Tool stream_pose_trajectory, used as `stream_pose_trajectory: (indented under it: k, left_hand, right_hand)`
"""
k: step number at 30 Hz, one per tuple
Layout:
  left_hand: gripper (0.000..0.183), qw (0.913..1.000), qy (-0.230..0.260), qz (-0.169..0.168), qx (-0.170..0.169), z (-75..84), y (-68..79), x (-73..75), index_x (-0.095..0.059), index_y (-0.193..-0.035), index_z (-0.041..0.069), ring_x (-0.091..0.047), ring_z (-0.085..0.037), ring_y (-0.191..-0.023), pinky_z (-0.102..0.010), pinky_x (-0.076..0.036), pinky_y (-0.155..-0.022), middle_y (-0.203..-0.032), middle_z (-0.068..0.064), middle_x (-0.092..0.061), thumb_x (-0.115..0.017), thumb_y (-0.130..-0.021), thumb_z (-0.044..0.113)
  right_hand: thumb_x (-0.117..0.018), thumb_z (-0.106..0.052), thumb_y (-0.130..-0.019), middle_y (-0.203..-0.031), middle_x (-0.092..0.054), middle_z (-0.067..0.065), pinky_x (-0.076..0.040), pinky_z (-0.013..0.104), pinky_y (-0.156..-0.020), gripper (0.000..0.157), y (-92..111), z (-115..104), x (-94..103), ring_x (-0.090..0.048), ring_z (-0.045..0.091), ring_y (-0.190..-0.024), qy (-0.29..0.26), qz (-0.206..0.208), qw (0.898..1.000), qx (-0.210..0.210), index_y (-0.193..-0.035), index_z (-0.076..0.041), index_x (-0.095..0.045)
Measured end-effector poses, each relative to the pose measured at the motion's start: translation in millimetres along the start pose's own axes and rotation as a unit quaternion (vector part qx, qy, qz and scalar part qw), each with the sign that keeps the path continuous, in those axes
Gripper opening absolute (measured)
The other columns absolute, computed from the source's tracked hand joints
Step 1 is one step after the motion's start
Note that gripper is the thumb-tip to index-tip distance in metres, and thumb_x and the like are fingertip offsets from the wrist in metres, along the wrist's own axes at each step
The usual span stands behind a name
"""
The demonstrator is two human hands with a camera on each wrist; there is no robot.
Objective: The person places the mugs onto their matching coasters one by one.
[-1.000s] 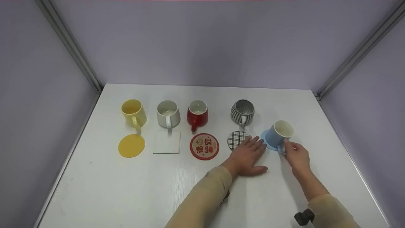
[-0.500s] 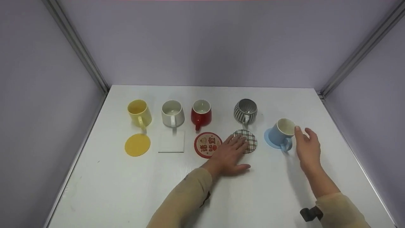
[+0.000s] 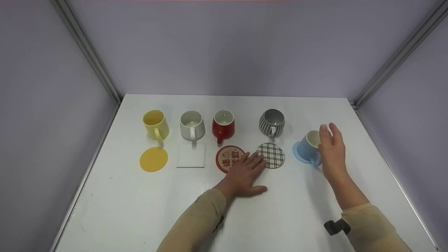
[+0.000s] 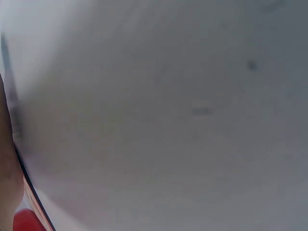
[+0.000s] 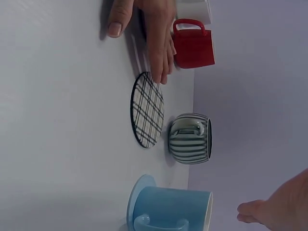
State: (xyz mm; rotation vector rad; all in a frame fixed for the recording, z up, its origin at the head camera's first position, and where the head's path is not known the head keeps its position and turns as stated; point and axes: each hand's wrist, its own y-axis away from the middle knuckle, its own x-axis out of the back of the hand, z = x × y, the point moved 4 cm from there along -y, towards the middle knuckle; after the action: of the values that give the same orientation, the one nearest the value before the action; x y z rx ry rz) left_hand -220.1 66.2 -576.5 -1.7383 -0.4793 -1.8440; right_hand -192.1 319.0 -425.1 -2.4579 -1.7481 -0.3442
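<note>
My left hand (image 3: 245, 176) lies with fingers straight across the round red coaster (image 3: 222, 159), hiding part of it. Its fingertips come right to the edge of the plaid coaster (image 3: 273, 155). A blue mug (image 3: 307, 148) stands upright on a light blue coaster (image 3: 296, 153). My right hand (image 3: 333, 154), fingers extended and holding nothing, overlaps the mug's right side in the head view. The right wrist view shows a gap between this hand (image 5: 284, 204) and the blue mug (image 5: 175, 207). Behind the plaid coaster stands a grey striped mug (image 3: 268, 126).
A red mug (image 3: 224, 129), a white mug (image 3: 188, 130) and a yellow mug (image 3: 152, 128) stand in a row at the back left. In front lie a square white coaster (image 3: 190, 156) and a round yellow coaster (image 3: 154, 159). Pale walls (image 3: 224, 49) enclose the white table (image 3: 115, 210).
My right hand has let go of the blue mug's handle and lifted with fingers extended. My left hand has slid left off the plaid coaster onto the red one.
</note>
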Motion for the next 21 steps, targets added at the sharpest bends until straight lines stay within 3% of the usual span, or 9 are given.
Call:
stream_pose_trajectory:
  k: [9,21]
  left_hand:
    - [0.098,0.9996,-0.028,-0.005,-0.001,-3.4,0.9,-4.6,-0.021,-0.171,0.014,-0.009,-0.027,-0.164,-0.047,-0.009,-0.13,-0.177,-0.006,-0.017,-0.034,-0.099,0.08]
    - [0.1,0.9997,-0.023,-0.004,0.009,-1.6,-4.0,-8.6,-0.018,-0.172,0.018,-0.003,-0.024,-0.164,-0.046,-0.005,-0.131,-0.178,-0.003,-0.012,-0.027,-0.098,0.084]
  right_hand:
    - [-0.04,-0.066,-0.107,-0.178,-0.013,0.008,-0.029,0.048,-0.125,0.085,-4,-2,-27.2,-0.03,0.036,-0.157,-0.003,-0.026,1.0,-0.016,-0.172,-0.022,-0.008]
    - [-0.037,-0.075,-0.103,-0.175,-0.016,0.02,-0.033,0.045,-0.124,0.097,-12,6,-39.8,-0.032,0.038,-0.156,-0.053,-0.066,0.995,-0.06,-0.172,-0.016,-0.003]
